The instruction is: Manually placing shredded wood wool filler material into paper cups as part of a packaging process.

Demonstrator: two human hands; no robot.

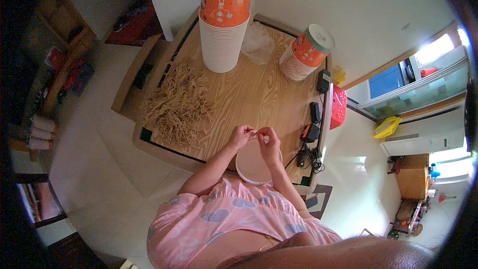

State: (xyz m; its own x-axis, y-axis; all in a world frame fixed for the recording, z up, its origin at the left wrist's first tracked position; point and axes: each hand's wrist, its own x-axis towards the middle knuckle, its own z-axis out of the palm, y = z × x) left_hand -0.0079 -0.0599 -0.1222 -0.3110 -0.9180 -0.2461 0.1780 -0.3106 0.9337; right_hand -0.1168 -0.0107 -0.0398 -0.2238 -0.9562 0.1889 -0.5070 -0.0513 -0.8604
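Observation:
My left hand (240,136) and my right hand (270,142) meet over a white round paper cup (251,165) that sits open at the near edge of the wooden table (259,94). Both hands pinch a thin tan string (256,133) stretched between the fingertips just above the cup's rim. A loose heap of the same tan strings (178,103) lies on the table to the left of my hands.
Two tall stacks of white cups stand at the back, one upright (224,20) with an orange printed cup on top, one leaning (304,53). A crumpled clear plastic bag (257,42) lies between them. Black chargers and cables (311,132) line the right edge. A red basket (338,105) sits beyond.

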